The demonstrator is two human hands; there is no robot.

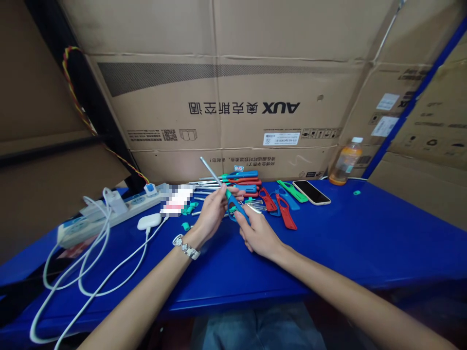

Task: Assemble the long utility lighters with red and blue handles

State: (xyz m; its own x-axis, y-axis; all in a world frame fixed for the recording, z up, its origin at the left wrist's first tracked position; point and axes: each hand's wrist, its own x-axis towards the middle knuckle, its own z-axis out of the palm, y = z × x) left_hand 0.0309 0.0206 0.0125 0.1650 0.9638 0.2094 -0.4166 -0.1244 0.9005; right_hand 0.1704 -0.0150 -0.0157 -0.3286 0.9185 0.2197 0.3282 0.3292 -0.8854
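Both hands are on one long-nosed lighter [210,169], which has a metal tube, a green collar and a blue handle. Its tube points up and to the left. My left hand [212,210] is closed around the collar end, thumb along it. Lower down, my right hand [260,232] grips the blue handle and hides part of it. Behind the hands lies a pile of similar lighters [245,181] with blue and red handles. Several small green collars [189,209] lie left of my left hand. To the right are loose red handle shells [286,211] and a green handle shell [293,191].
A phone [312,192] and an orange drink bottle [346,162] stand at the back right of the blue table [346,243]. On the left are a power strip [134,206], white cables [106,233] and a white earbud case [149,221]. Cardboard [233,82] walls the back.
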